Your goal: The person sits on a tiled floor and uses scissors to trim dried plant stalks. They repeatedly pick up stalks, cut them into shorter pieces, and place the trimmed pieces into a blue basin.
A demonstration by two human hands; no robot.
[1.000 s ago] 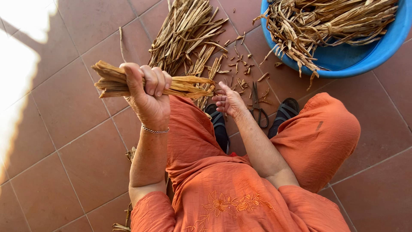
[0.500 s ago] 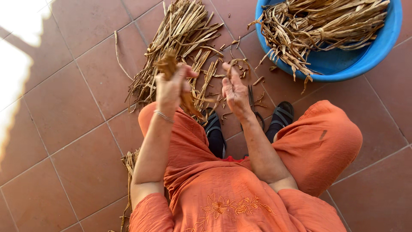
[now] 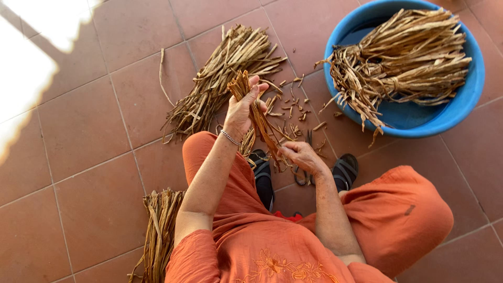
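Observation:
I sit in orange clothes on a tiled floor. My left hand grips the upper end of a small bundle of dried brown leaf strips, held upright and slanting down to the right. My right hand pinches the bundle's lower end just above my knees. Behind the hands a loose pile of dried strips lies on the tiles, with short cut scraps scattered beside it.
A blue plastic basin at the upper right holds a tied sheaf of dried strips. Scissors lie between my sandalled feet. Another bundle of strips rests on the floor by my left side. Bright sunlight falls at the upper left.
The bundle was held level in my left hand a second ago; it now stands upright. My right hand has dropped from beside the left hand to the bundle's lower end.

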